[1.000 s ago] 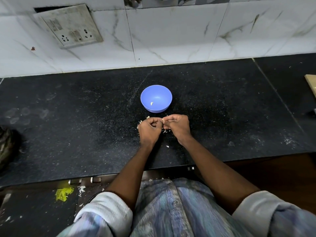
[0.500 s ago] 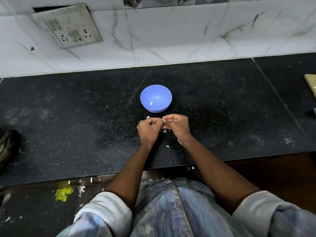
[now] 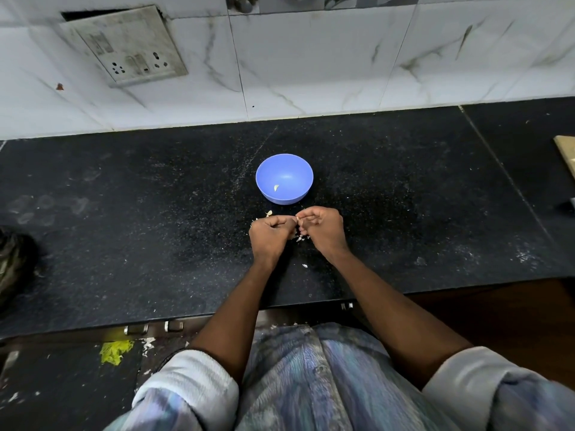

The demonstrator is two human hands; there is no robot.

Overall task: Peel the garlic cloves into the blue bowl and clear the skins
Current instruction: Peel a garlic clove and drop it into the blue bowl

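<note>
On speckled black stone, both hands' curled fingers (image 3: 287,219) pinch a clove (image 3: 297,218) (seemingly papery-skinned).

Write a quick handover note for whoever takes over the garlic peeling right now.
Left hand and right hand: fingers curled, fingertips meeting on a small pale piece, likely a garlic clove, just in front of the blue bowl.
Done: one peeled clove lies in the bowl.
Skins are scattered on the black counter under and around the hands.
Left: finish this clove, drop it in the bowl, clear the skins. Any other cloves are hidden.
</note>
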